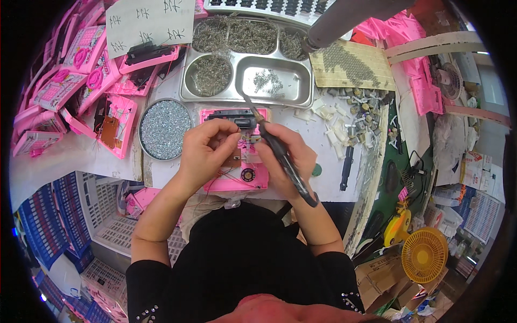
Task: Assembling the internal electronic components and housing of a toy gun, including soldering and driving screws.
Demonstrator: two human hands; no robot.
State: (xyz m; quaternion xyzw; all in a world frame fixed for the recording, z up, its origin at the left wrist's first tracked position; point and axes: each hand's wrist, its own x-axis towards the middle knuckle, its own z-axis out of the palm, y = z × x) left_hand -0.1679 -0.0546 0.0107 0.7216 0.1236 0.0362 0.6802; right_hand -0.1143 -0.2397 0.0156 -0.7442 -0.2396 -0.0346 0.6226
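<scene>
A pink plastic toy housing (207, 187) lies open in front of me, with a black strip-shaped part (229, 114) along its far end, a round black piece (248, 175) near its close end, and thin wires. My left hand (212, 145) is over its left side, thumb and fingertips pinched; what they hold is too small to make out. Gripped in my right hand (291, 153) is a long dark-handled tool (280, 153), its slim metal tip pointing away toward the steel tray (183, 89). The right fingertips reach over the housing, close to the left hand.
Small metal springs (209, 75) fill several tray compartments. A round dish of small screws (166, 129) stands at left, beside piled pink housings (81, 81). White plastic parts (336, 124), a black strip (348, 167) and a spring-covered card (353, 64) lie right. A yellow fan (424, 254) stands lower right.
</scene>
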